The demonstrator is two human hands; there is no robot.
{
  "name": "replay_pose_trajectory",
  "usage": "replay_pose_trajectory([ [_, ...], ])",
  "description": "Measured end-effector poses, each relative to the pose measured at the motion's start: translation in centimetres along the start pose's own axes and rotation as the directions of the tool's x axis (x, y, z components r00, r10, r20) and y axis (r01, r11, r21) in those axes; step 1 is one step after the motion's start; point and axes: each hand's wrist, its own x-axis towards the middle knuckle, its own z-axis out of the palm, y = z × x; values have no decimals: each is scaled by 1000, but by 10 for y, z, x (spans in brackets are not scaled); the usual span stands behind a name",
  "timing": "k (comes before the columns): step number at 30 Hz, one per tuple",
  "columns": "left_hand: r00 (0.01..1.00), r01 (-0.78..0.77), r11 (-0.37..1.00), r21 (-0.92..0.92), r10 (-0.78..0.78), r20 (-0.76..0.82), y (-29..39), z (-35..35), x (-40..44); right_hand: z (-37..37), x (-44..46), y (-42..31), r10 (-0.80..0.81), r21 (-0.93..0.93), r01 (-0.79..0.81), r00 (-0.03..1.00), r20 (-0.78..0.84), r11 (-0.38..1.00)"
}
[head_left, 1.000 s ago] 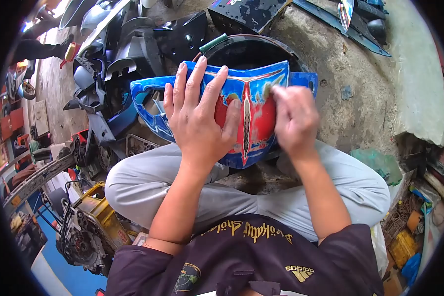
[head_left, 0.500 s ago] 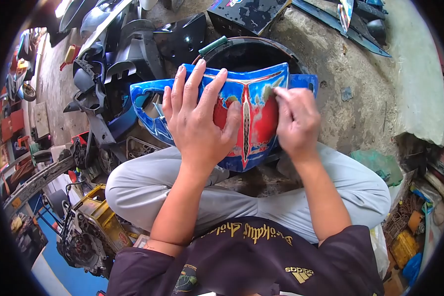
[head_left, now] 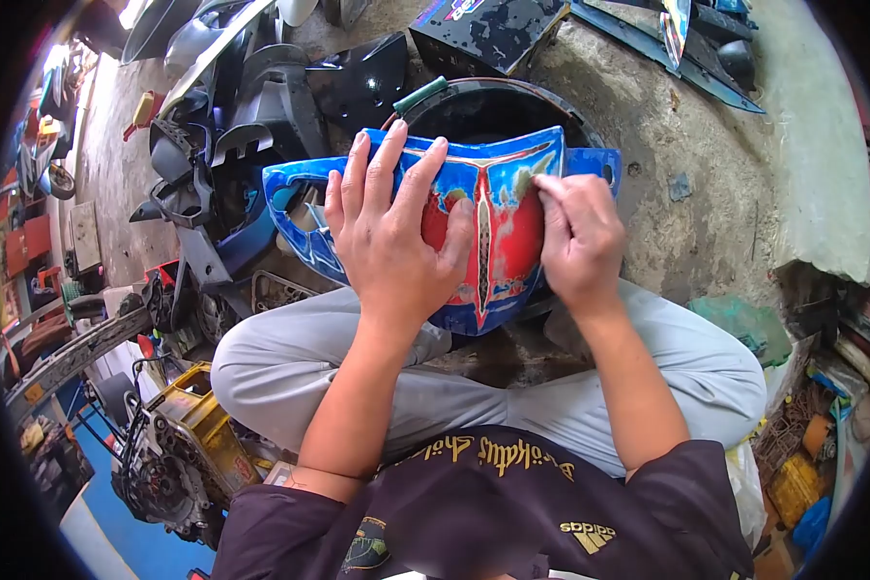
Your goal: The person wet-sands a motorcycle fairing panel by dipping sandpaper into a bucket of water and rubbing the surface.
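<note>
A blue and red motorcycle body panel [head_left: 518, 242] lies across a black round basin [head_left: 541, 92] in front of my crossed legs. Its paint is worn through in patches, with pale edges along the central ridge and a dark slot down the middle. My left hand [head_left: 396, 227] rests flat on the panel's left half, fingers spread. On the right half, my right hand [head_left: 582, 237] is curled with its fingertips against a greyish-green scuffed spot. Whatever the right fingers may pinch is hidden.
Several black plastic motorcycle parts [head_left: 271, 106] are heaped at the upper left. A dark wet box [head_left: 488, 34] stands behind the basin. An engine [head_left: 169, 474] and a yellow crate [head_left: 198, 416] sit at my left. A pale slab [head_left: 817, 145] lies at the right.
My right fingertips remain near the same scuffed spot, with only a tiny shift. The left hand stays on the panel; the panel's left end appears slightly further right and lower.
</note>
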Motion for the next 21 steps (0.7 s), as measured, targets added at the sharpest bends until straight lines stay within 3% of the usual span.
replay_pose_trajectory([
  [2, 1000, -1, 1000, -4, 1, -6, 0, 1, 0, 2, -1, -3, -48, 18, 48, 999, -8, 999],
  [6, 1000, -10, 1000, 7, 10, -12, 0, 0, 0, -2, 2, 7, 44, -49, -45, 999, -23, 998],
  [9, 1000, -12, 1000, -1, 12, -16, 0, 0, -1, 2, 0, -8, -41, 18, 41, 999, -4, 999],
  [13, 1000, -13, 1000, -5, 13, -23, 0, 0, -1, -2, 4, 5, 52, -34, -52, 998, -23, 998],
  [17, 1000, -7, 1000, -7, 7, -24, 1, 1, -1, 1, 1, -7, -64, 5, 64, 998, 14, 998],
  [21, 1000, -1, 1000, -1, 1, -19, 0, 2, -2, -3, 6, 6, 7, -92, -10, 999, -32, 996],
])
